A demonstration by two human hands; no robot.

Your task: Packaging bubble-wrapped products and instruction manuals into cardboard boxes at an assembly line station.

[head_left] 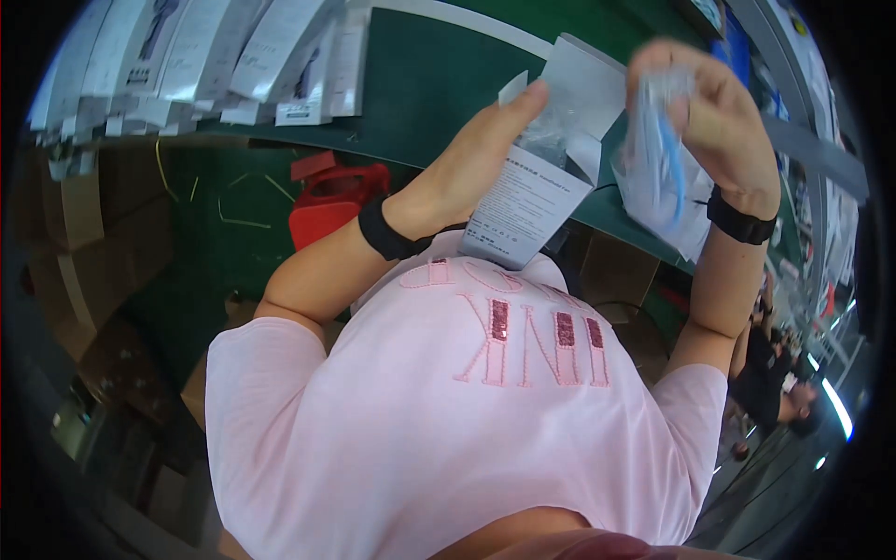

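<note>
My left hand [467, 163] grips a white printed carton [527, 210] from its left side, the thumb near its upper rim. The carton's top is open with the flaps [583, 79] folded out, and clear plastic shows inside. To the right of the carton, my right hand [714, 117] is raised and closed on a clear plastic bag. A blue strip [667, 168] shows through that bag; what exactly it is, I cannot make out. The fingertips are slightly blurred.
Several white printed boxes [205, 61] stand in a row on the green table [411, 84] at the far left. A red plastic container [336, 201] is left of my left forearm. Brown cartons [103, 233] are stacked at the left. Other people [770, 373] are at the right.
</note>
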